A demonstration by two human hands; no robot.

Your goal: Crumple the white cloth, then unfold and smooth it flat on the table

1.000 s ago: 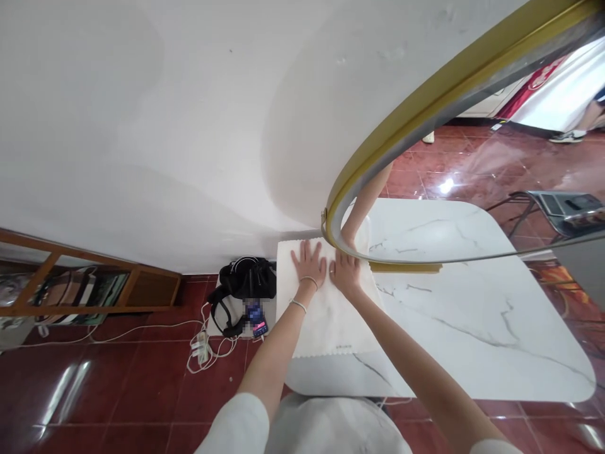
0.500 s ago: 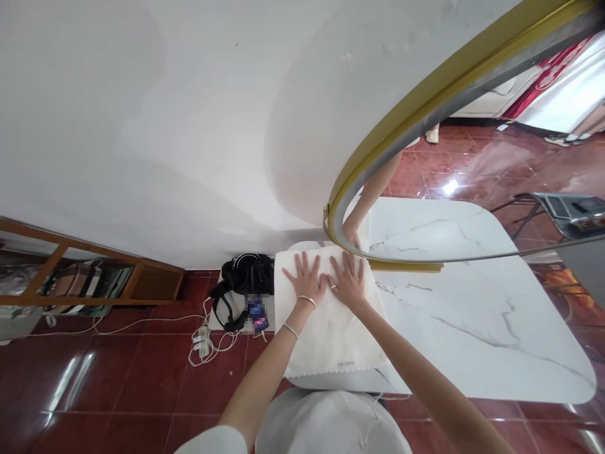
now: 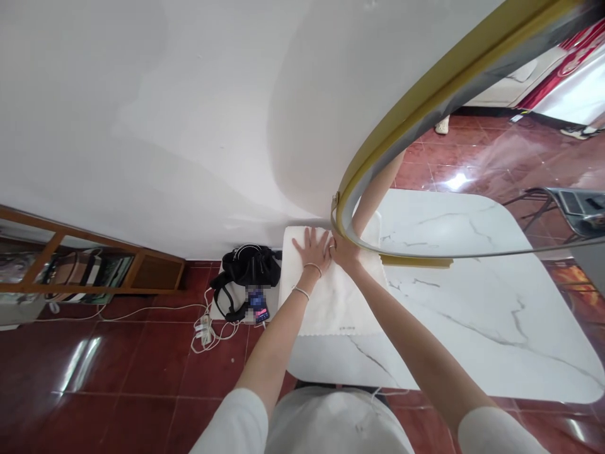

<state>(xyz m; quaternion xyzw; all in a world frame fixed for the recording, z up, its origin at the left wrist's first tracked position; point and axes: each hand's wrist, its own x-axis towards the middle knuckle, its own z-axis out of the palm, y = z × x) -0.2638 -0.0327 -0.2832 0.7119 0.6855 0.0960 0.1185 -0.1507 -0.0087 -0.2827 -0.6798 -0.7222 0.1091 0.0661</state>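
A white cloth [image 3: 335, 309] with a scalloped edge and small dark print near its front edge lies spread on the white marble-patterned table [image 3: 472, 302]. My left hand [image 3: 312, 253] rests flat on the far part of the cloth, fingers spread, with two bracelets on the wrist. Beside it, my right hand [image 3: 346, 255] presses on the cloth too, a ring on one finger. The two hands touch or nearly touch at the thumbs. The mirror's lower rim hides part of my right fingers.
A gold-framed mirror [image 3: 406, 120] stands on the table against the white wall [image 3: 189, 126]. Left of the table are a black bag [image 3: 250, 265], a phone [image 3: 258, 306] and a white power strip [image 3: 204, 331] with cables. A wooden cabinet [image 3: 155, 271] stands farther left.
Both hands have slid the cloth away from my body toward the wall, baring more of the table's near edge. My right hand now reaches partly behind the mirror rim.
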